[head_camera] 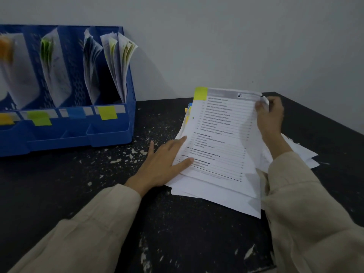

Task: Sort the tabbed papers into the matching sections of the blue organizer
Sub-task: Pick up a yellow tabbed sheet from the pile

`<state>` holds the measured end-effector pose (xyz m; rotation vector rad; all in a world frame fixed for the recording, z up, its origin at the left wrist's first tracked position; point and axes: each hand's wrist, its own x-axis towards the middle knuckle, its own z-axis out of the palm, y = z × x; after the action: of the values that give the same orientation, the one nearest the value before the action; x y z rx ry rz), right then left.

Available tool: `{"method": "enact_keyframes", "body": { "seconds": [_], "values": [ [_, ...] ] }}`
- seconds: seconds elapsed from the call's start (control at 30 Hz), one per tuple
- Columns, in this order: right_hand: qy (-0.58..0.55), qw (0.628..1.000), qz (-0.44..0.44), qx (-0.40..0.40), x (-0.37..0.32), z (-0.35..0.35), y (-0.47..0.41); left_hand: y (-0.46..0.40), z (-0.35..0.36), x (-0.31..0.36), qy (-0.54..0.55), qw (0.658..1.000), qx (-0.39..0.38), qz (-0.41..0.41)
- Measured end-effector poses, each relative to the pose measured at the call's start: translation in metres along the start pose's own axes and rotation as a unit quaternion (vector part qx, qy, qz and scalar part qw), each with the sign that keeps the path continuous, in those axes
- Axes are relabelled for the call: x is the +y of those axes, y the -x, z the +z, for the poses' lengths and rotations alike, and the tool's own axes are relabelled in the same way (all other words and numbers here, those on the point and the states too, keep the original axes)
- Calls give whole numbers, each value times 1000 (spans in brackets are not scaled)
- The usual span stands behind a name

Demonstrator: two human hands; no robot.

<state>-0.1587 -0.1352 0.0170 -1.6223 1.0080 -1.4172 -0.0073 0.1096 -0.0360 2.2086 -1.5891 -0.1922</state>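
Atop the stack [214, 194], yellow-tabbed printed sheet [222, 134].

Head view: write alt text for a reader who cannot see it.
A person's right hand pinches the top corner of a printed sheet with a yellow tab, lifting it from a paper stack that the flat left hand steadies on a dark speckled table. A blue organizer of colour-labelled sections holding papers stands at left.

organizer [110, 133]: 1 | visible sections: 4 | section labels: 4 | hands: 2 | loose paper pile [216, 186]: 1
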Motion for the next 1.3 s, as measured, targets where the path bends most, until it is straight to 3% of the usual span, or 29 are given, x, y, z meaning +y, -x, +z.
{"method": "enact_keyframes", "body": {
  "seconds": [0.13, 0.23, 0.47, 0.7, 1.13, 1.23, 1.3],
  "values": [
    [-94, 994, 9, -58, -4, 12, 7, -2, -6, -1, 165, 980, 106, -18],
    [-164, 981, 42, -95, -8, 21, 15, -1, -16, -5, 213, 963, 163, -25],
    [-238, 952, 84, -173, -17, 37, 34, 5, -42, -33, 302, 936, 177, -44],
    [-184, 955, 35, -232, -27, 48, 47, 13, -52, -41, 391, 899, 191, -41],
    [-128, 934, -26, -333, -84, 73, 42, 40, -96, -59, 309, 903, 299, -13],
    [-82, 938, -13, -337, -95, 88, 39, 50, -109, -62, 309, 896, 320, 0],
    [-111, 933, 6, -343, -105, 98, 40, 58, -119, -68, 300, 895, 331, 3]
  ]
}}
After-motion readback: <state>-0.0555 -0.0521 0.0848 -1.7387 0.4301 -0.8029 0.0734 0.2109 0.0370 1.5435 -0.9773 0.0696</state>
